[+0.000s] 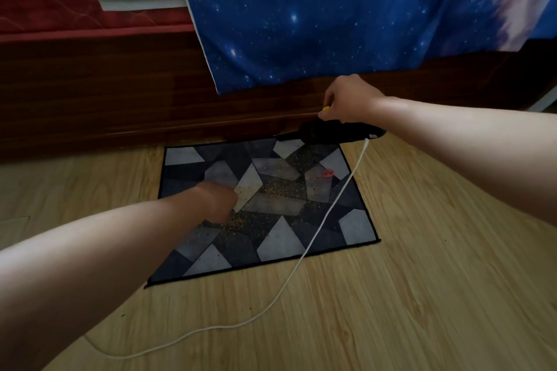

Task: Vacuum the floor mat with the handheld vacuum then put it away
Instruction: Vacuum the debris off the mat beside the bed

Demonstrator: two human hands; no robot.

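The right hand (349, 99) grips the black vacuum (331, 132) from above, its nozzle at the mat's (280, 238) far right edge, by the bed frame (120, 105). The left hand (215, 200) reaches over the mat's middle; I cannot tell how its fingers lie. Vacuuming looks barely begun: crumbs (277, 188) still cover the centre. Next, the nozzle likely needs sweeping over them, with the white cord (328, 208) kept clear.

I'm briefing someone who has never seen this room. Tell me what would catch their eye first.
The blue starry blanket draped over the bed at the top stands out most. Below it, the geometric floor mat lies on the wooden floor, strewn with yellowish crumbs near its middle. The right hand grips the black handheld vacuum at the mat's far right corner.
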